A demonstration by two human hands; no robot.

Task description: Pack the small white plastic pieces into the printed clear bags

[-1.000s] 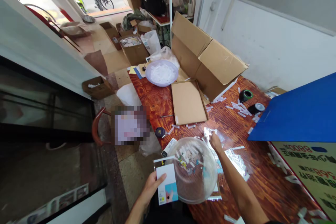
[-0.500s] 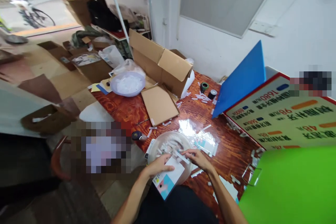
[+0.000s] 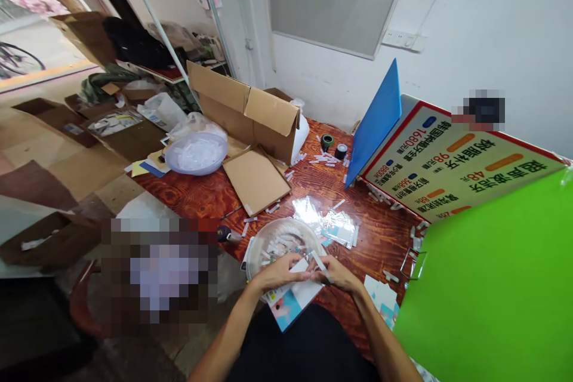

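Over the front of the table, my left hand (image 3: pixel 278 273) is closed on a white-and-teal printed card (image 3: pixel 286 305), which looks to be in a clear sleeve. My right hand (image 3: pixel 339 276) meets it at the card's upper edge and pinches a narrow white strip (image 3: pixel 319 264). The fingertips of both hands nearly touch, and some fingers are hidden. Just beyond and partly beneath them sits a round, pale see-through bowl (image 3: pixel 253 250) with small white pieces inside. Shiny clear sleeves with printed cards (image 3: pixel 342 230) lie to its right.
A lilac basin (image 3: pixel 197 168) of clear plastic pieces, an open cardboard box (image 3: pixel 264 119) and a flat cardboard piece (image 3: pixel 256 182) stand farther back. Tape rolls (image 3: pixel 341 151) sit near scattered white strips. Blue (image 3: pixel 380 125), printed (image 3: pixel 452 155) and green (image 3: pixel 474 274) boards border the right side.
My hands have come together, and the white strip is now at the card's upper edge, held more upright. The camera view has shifted to the right.
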